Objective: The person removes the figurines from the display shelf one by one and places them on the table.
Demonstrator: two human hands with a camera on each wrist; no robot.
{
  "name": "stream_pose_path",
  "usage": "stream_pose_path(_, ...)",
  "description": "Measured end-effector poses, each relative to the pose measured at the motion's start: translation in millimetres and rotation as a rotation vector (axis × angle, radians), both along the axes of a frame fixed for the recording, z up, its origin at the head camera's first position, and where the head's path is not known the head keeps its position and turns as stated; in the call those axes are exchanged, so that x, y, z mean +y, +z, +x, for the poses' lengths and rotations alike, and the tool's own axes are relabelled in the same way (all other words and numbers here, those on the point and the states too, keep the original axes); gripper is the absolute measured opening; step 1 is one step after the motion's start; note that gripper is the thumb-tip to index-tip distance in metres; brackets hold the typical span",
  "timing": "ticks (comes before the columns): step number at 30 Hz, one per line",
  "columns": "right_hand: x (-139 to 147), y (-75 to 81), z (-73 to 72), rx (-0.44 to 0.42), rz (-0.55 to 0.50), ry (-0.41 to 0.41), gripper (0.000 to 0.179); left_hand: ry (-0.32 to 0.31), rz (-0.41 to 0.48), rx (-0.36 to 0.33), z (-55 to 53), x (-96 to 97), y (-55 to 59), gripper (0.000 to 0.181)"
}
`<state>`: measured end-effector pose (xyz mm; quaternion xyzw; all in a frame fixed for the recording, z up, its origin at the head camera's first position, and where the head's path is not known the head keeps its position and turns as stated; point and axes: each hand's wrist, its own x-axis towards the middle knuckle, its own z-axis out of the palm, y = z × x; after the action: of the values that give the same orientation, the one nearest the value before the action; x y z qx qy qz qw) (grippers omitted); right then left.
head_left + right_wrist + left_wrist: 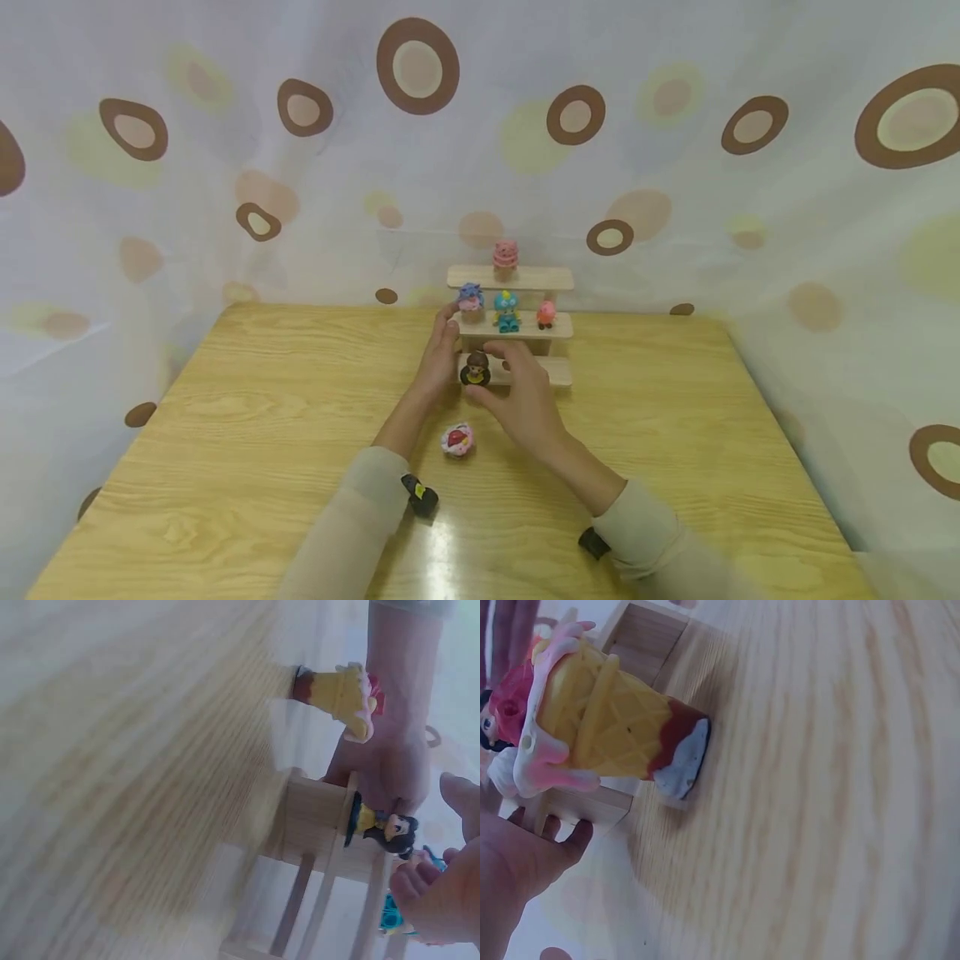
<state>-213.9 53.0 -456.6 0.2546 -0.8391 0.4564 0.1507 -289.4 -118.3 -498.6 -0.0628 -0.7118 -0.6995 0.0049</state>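
On the lowest step of the wooden display shelf [555, 372] a dark-haired figurine [475, 371] with a black and yellow dress stands at the left end. My right hand [525, 400] is spread around the figurine, thumb near its base and fingers by its head. In the right wrist view a gap shows between those fingers and the dark-haired figurine [379, 827]. My left hand [437, 362] holds the shelf's left end, its fingertips at the board edge in the left wrist view. A cone-shaped ice cream toy [615, 712] with pink icing stands before the shelf.
Above, the middle step bears a blue-topped ice cream toy [471, 302], a teal figurine [507, 312] and a small pink figurine [546, 315]. A pink ice cream toy [506, 258] tops the shelf. Behind the wooden table [300, 400] hangs a patterned curtain [480, 167].
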Motion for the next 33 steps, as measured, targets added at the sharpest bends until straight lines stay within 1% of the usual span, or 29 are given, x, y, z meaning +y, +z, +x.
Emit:
stream_pose_path(3, -3.0, -5.0, -7.9, -0.063, 0.003, -0.001, 0.064, -0.005, 0.027, -0.004, 0.8, 1.3, 1.1, 0.053)
stream_pose_path(7, -5.4, -12.2, -15.2, -0.155, -0.005, 0.023, 0.07, -0.001, 0.035, -0.017, 1.6, 3.4, -2.7, 0.052)
stream_pose_path(9, -6.7, -14.5, -17.9, -0.19, -0.039, 0.046, 0.068, 0.003, 0.031, -0.016, 2.4, 3.8, -3.2, 0.052)
stream_pose_path(12, -8.9, -16.3, -22.3, -0.211, -0.068, 0.055, 0.06, 0.005, 0.027, -0.006, 2.0, 3.8, -2.5, 0.051)
stream_pose_path(16, -11.2, -17.6, -28.1, -0.207, -0.064, 0.034, 0.051, 0.008, 0.009, 0.008, 0.9, 2.8, 0.3, 0.052)
stream_pose_path(21, -10.2, -18.7, -29.8, -0.217, -0.079, 0.029, 0.05, 0.0, 0.003, 0.023, -0.1, 1.5, 1.2, 0.052)
stream_pose_path(26, -0.9, -20.8, -25.5, -0.204, -0.092, 0.029, 0.05, -0.015, 0.033, 0.029, 0.1, 0.8, 1.6, 0.052)
stream_pose_path(33, 21.5, -24.1, -12.5, -0.151, -0.017, 0.026, 0.048, -0.013, 0.011, 0.025, -1.9, 0.6, 0.3, 0.052)
